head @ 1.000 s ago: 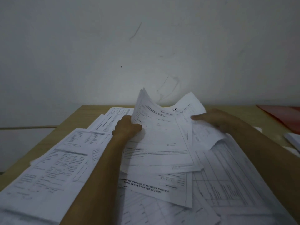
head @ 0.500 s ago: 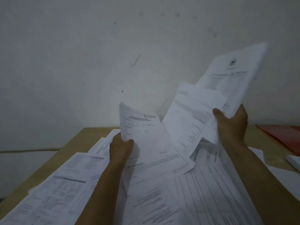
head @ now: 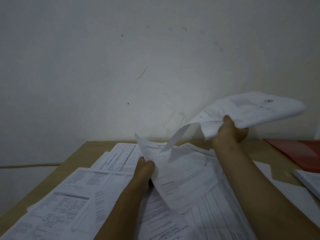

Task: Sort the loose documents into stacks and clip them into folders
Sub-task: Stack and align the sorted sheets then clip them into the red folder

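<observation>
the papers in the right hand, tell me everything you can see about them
The papers in the right hand are a few white printed sheets, held raised above the table in front of the wall. The right hand grips their lower edge. They droop to the right, and one sheet curls down on the left. A dark emblem shows near the far end; the text is blurred.

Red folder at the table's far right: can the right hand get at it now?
Probably not yet: the right hand grips a bent bundle of white sheets. The flat red folder lies uncovered, nothing between.
</observation>
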